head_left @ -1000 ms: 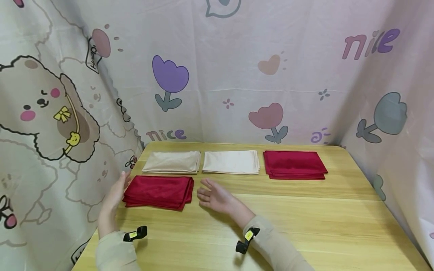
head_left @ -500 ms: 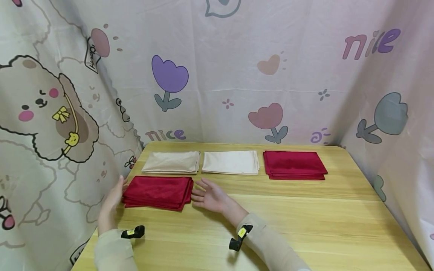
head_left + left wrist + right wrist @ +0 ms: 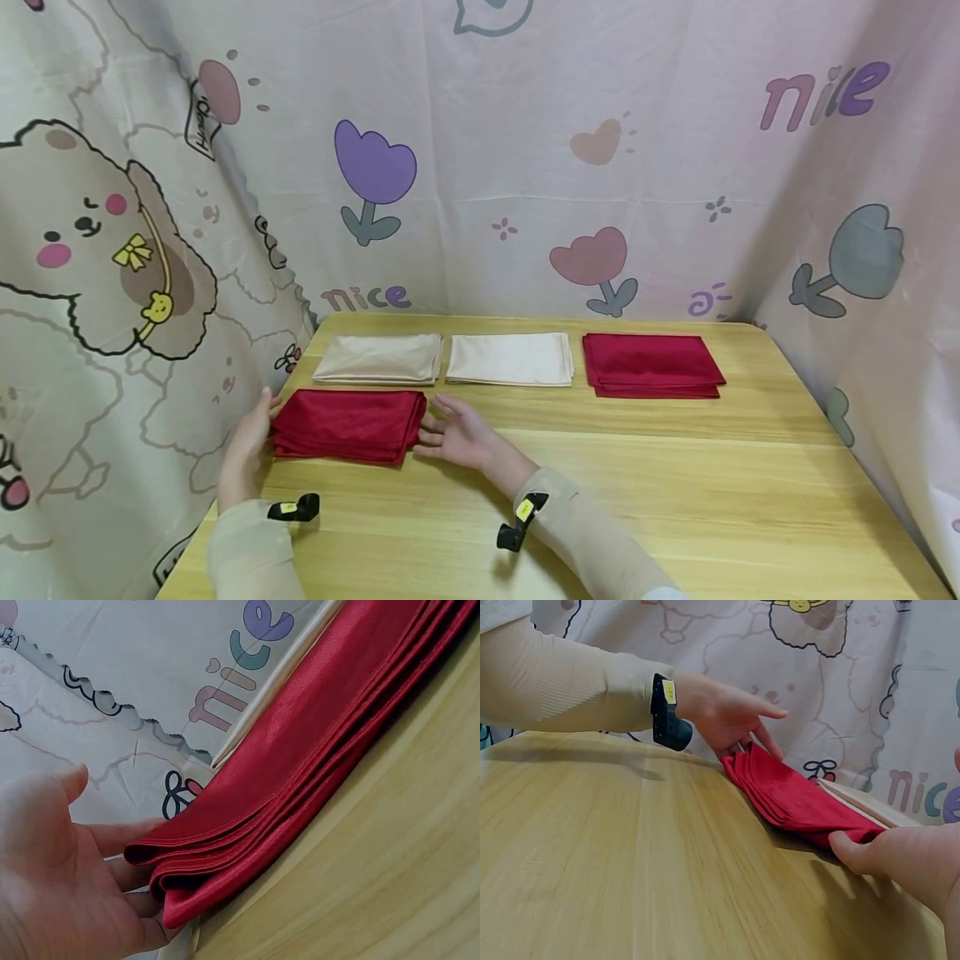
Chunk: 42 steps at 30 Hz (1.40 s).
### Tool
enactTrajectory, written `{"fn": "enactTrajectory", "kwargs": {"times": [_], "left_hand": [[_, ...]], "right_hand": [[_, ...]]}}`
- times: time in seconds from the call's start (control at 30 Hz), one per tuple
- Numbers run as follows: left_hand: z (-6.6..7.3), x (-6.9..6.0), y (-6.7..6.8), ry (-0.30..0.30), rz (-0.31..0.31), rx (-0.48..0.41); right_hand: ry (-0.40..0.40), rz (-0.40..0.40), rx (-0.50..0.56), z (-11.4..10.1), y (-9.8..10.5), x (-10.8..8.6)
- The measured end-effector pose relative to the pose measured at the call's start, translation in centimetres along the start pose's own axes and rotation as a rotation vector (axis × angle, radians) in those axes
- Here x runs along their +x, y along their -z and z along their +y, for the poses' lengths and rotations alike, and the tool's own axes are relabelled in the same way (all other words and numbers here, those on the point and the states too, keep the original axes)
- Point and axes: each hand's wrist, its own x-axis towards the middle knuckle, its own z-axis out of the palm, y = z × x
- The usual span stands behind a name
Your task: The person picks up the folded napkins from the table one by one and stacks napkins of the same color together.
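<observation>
Three back cloths lie folded; the near red cloth, folded, seems not yet settled — your left hand and right hand, fingers relaxed, touch its ends, gripping nothing.

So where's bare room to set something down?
Free: pale wooden tabletop between the beige-sleeved right arm and the rear folded red cloth. Crowded: farther left, where left hand and right hand flank the front folded red cloth.

Left hand at left end of folded red cloth, right hand at its right end, fingers loosely extended. Beige cloth beyond, between hands; cream cloth just beyond right hand; second red cloth farther right of it. Wooden table below.
</observation>
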Motion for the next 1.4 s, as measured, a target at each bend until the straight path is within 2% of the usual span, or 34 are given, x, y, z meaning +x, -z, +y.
{"fn": "enactTrajectory", "kwargs": {"times": [0.17,0.37,0.43,0.6,0.77,0.9,1.07,1.27,1.4], "left_hand": [[0.0,0.5,-0.2,-0.002,0.003,-0.049],[-0.1,0.9,-0.4,-0.066,-0.023,-0.005],[0.0,0.9,-0.5,-0.077,-0.044,-0.027],[0.0,1.0,-0.3,-0.12,-0.024,0.067],[-0.2,1.1,-0.4,-0.14,-0.002,0.146],[-0.3,1.2,-0.5,-0.121,0.01,0.155],[-0.4,1.2,-0.5,-0.096,0.017,0.174],[-0.5,1.1,-0.6,-0.092,0.04,0.172],[-0.6,1.0,-0.9,-0.094,0.077,0.157]], "right_hand": [[0.016,0.031,0.025,0.2,-0.1,0.5],[0.007,0.048,0.014,0.3,-0.3,1.1],[0.005,0.049,0.015,0.3,-0.3,1.4],[0.004,0.032,-0.035,0.3,-0.4,1.9],[-0.003,0.032,-0.198,0.1,-0.6,2.3],[-0.013,0.044,-0.351,-0.1,-1.0,2.8],[0.0,0.098,-0.525,-0.2,-1.3,3.6],[0.069,0.152,-0.718,0.4,-1.3,4.2],[0.158,0.217,-0.951,1.2,-1.4,4.3]]}}
